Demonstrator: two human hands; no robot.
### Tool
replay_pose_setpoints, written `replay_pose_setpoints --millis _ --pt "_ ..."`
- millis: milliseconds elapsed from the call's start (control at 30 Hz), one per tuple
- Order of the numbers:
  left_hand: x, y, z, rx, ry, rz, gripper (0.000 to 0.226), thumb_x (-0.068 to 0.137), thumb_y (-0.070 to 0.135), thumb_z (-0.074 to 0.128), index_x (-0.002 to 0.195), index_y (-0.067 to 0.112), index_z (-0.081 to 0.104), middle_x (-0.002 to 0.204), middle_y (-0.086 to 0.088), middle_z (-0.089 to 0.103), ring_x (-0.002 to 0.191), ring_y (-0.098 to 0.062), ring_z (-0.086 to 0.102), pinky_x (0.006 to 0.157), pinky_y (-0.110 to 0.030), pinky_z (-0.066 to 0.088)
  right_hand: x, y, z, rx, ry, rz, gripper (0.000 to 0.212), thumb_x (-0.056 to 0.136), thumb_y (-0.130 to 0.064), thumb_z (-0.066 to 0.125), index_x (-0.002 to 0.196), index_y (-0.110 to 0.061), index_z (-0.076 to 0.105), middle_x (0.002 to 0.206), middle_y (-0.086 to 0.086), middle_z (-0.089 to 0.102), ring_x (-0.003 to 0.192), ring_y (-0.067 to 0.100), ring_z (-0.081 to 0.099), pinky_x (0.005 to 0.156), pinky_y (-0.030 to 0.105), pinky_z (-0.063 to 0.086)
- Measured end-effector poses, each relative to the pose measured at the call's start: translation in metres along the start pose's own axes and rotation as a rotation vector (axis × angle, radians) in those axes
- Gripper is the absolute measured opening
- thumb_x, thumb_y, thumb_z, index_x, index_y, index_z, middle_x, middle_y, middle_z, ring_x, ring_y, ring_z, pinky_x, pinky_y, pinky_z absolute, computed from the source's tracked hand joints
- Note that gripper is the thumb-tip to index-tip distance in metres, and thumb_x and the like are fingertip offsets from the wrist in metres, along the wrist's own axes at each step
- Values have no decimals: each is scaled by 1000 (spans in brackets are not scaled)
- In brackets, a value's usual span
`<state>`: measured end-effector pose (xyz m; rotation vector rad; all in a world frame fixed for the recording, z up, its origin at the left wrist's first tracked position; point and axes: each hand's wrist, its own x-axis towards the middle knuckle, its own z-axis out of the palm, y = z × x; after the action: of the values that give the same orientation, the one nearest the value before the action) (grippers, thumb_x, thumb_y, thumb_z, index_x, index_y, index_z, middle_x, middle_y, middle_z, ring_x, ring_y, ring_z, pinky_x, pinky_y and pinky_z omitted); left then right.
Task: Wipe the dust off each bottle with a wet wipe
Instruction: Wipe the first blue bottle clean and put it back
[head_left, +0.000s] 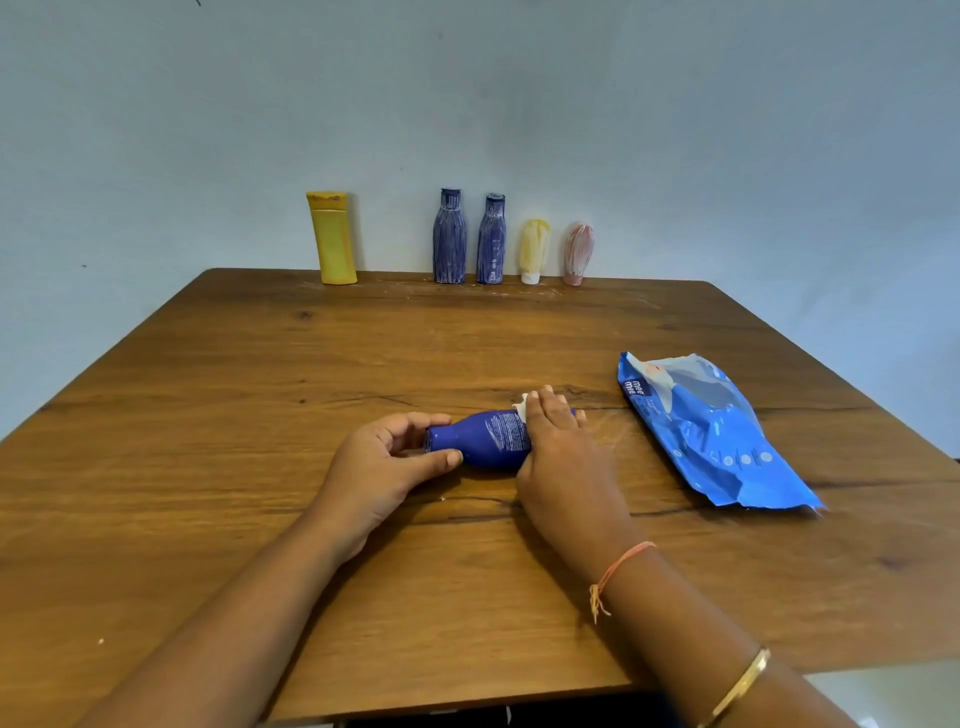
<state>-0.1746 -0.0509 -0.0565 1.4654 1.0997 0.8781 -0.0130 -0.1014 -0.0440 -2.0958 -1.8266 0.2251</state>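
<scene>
A dark blue bottle (485, 439) lies on its side in the middle of the wooden table (260, 415), cap end to the left. My left hand (384, 462) pinches its neck and cap between thumb and fingers. My right hand (558, 441) wraps over the bottle's wider end, pressing a white wet wipe (521, 408) against it; only a corner of the wipe shows. Along the back edge stand a yellow bottle (332, 239), two dusty blue bottles (450, 236) (491, 240), a dusty yellow tube (534, 251) and a dusty pink tube (578, 253).
A blue wet-wipe pack (711, 431) lies flat on the table's right side, just right of my right hand. A grey wall rises right behind the row of bottles. White dust streaks mark the wood near the back edge.
</scene>
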Motion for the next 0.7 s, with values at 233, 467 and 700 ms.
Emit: replay_pose_setpoints --millis 233,467,700 --pt "0 -4 5 -72 20 42 27 78 -6 66 96 14 69 87 -1 73 82 -10 65 67 -13 52 -25 -40 23 -13 -56 -332 67 91 -7 36 148 -8 0 156 9 -6 144 18 -7 112 28 -9" --pt "2 -4 4 -136 29 -41 29 74 2 72 101 10 68 89 -11 73 82 -18 69 69 -22 57 -4 -9 11 -32 -23 -223 64 92 -8 35 149 -12 6 157 4 2 144 15 0 114 28 -2" --pt "3 -2 7 -227 70 -79 28 74 1 71 101 9 66 91 -13 72 70 -12 70 61 -16 56 -6 25 -2 -13 44 83 60 93 -8 35 148 -7 10 156 9 9 143 19 10 115 29 9"
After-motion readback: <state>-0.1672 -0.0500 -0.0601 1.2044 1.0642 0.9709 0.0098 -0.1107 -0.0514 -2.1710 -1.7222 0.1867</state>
